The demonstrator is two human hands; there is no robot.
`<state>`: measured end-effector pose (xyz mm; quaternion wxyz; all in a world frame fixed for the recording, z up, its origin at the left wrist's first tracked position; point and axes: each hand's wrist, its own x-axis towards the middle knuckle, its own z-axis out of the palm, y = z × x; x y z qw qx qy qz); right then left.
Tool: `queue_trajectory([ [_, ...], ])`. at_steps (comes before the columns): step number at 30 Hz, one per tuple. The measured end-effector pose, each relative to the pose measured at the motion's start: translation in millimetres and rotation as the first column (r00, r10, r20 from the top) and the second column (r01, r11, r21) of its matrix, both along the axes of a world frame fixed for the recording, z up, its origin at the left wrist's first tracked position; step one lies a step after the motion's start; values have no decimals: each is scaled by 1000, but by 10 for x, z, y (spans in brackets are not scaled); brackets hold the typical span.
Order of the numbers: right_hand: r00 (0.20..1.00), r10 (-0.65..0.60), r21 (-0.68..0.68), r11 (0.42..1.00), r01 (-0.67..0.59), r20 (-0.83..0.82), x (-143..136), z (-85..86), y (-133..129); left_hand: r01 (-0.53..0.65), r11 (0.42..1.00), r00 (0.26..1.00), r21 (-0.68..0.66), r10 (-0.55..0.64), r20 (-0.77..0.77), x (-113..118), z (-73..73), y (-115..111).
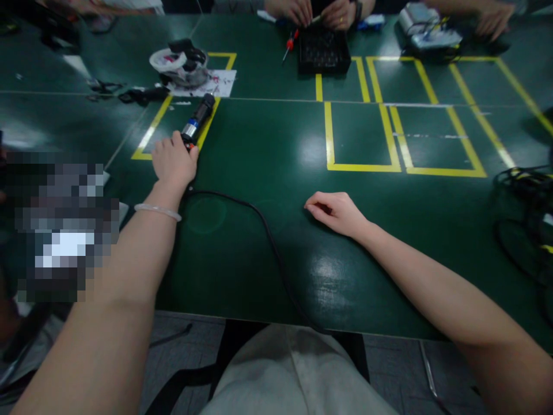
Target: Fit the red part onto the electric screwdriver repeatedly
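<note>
My left hand (175, 158) is stretched far forward and wrapped round the rear of a corded electric screwdriver (197, 120). The tool is black with a blue and silver band, and its thin tip points away from me towards a sheet of white paper (223, 82). From beneath that hand a black cord (270, 233) curves across the green table and drops over the near edge. My right hand (336, 213) rests on the table at centre right. Its fingers are curled in towards the thumb, and nothing shows in them.
A round whitish container (184, 64) with dark items stands on the paper. Across the table, a person's hands work above a black tray (324, 52), beside a red-handled screwdriver (291, 45). Yellow tape (363, 167) marks rectangles on the table (259, 144). Coiled black cables (525, 196) lie at right.
</note>
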<state>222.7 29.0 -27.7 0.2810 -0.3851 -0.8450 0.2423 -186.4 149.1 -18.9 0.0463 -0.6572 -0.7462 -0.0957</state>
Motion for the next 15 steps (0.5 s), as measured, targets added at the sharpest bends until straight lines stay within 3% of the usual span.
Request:
queue_trajectory([
  [7,1000,3,-1,1000,-3,6,2,-4,2,-5,1000,999,18,6,-47,6,-37,-7],
  [15,1000,1,-14,1000,-1,16,0,-4,6,-30,999,999,-36,29,-41,1,24,-5],
])
